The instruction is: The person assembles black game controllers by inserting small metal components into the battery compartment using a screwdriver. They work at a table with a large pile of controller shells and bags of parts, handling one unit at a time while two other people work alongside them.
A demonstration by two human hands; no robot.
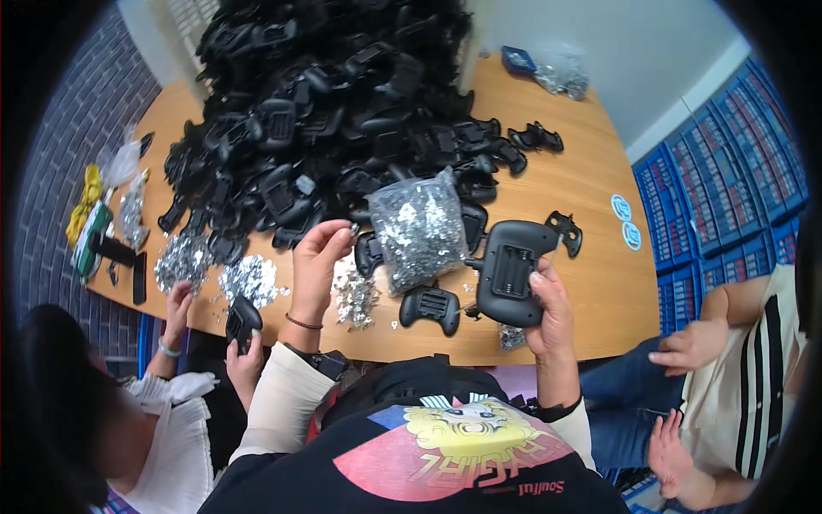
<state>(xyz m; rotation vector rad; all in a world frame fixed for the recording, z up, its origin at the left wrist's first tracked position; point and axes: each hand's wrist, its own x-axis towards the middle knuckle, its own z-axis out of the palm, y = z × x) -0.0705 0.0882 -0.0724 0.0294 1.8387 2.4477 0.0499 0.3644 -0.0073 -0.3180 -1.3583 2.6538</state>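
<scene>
My right hand (552, 304) holds a black game controller (501, 291) by its right side, above the table's near edge. The back of the controller faces up, with its battery compartment uncovered and metal springs showing inside. To the left, my left hand (315, 257) is raised with thumb and forefinger pinched together. A tiny shiny piece seems to show at the fingertips, too small to name. Below that hand lies a heap of small metal pieces (355, 295). Between my hands are a clear bag of small metal pieces (419, 231) and another black controller (431, 310).
A tall mound of black controllers (282, 124) covers the far middle of the wooden table (599, 171). On the left, a person's hand (244, 364) holds a controller near heaps of silver pieces (182, 261). Another person (736, 377) sits at right by stacked blue crates (728, 171).
</scene>
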